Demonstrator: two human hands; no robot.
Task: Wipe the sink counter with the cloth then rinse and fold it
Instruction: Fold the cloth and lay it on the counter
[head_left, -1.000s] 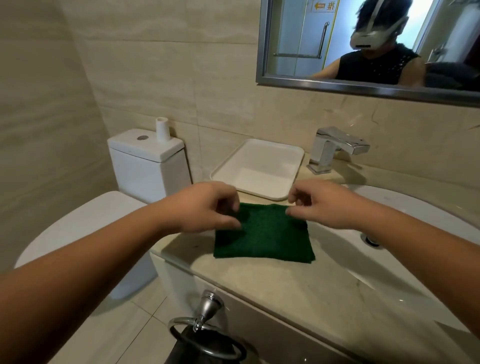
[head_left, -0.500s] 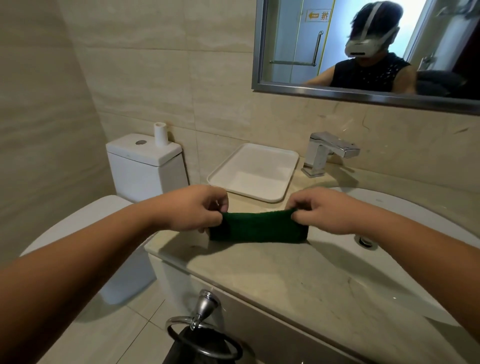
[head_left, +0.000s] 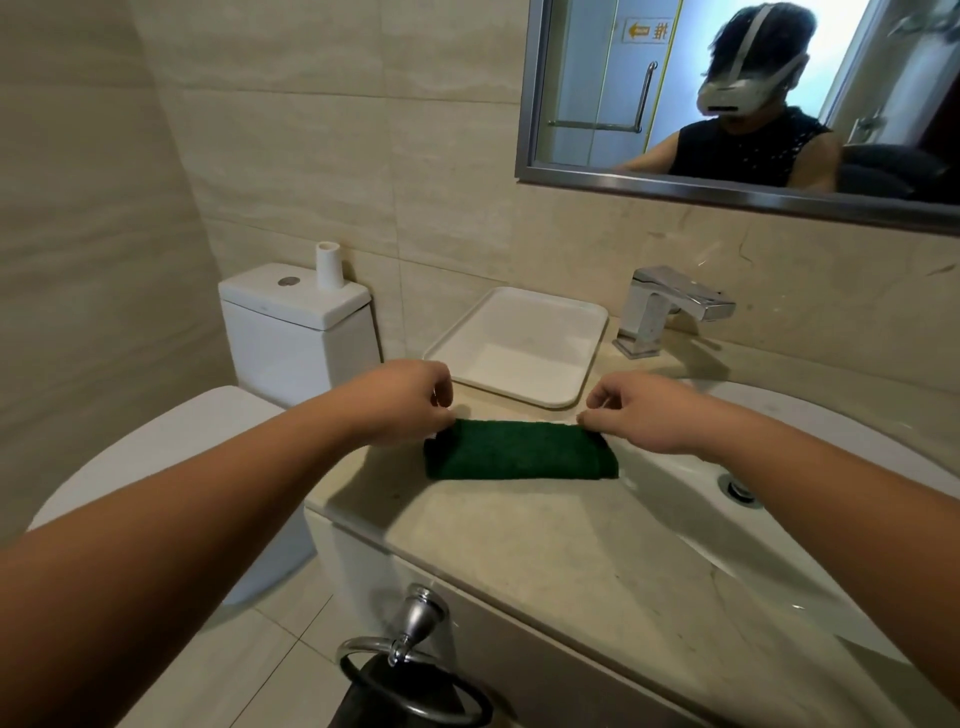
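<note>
Folded green cloth (head_left: 519, 457) flat on the desk (head_left: 545, 535), a hand at each far corner.

Left hand (head_left: 402, 402) at the cloth's left far corner, fingers curled down with thumb and fingertips close together on or just over the edge; cannot tell whether fabric is truly pinched. Right hand (head_left: 644, 415) at the right far corner, fingers bent and slightly parted, fingertips touching the top fold, grip likewise unclear. Hands well apart, the whole length of the cloth between them. Cloth lying as a long narrow band just below both hands, its right end at the rim of the sink basin (head_left: 691, 499) under the right wrist. White tray (head_left: 582, 384) just beyond and between the hands; chrome faucet (head_left: 660, 312) beyond the right hand; toilet tank (head_left: 291, 332) beyond and outside the left hand.
</note>
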